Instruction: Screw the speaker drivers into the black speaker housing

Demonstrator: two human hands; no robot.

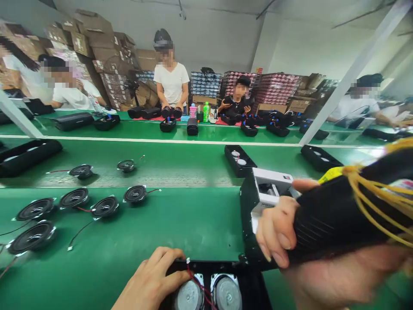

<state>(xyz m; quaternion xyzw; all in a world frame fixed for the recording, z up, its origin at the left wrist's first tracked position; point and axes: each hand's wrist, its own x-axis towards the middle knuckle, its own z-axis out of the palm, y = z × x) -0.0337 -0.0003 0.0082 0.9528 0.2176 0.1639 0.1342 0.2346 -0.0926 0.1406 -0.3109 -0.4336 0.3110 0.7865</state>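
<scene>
While the housing (226,284) with 2 speakers lies at the near belt (180,224) edge, its left end is pressed by the left hand (155,280), fingers curled. A tool (322,215) is grasped by the right hand (280,232), above the housing.

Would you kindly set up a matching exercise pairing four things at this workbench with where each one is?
Things:
1. Left hand
2. Right hand
3. Loose speakers
4. Green bottle

Places:
A. Far side of the belt, near the person in the white shirt
B. Lying on the green belt at the left, wires trailing
C. Resting on the black housing with two speaker backs
D. Gripping a black tool with yellow wires

Pairs: 1-C, 2-D, 3-B, 4-A
</scene>
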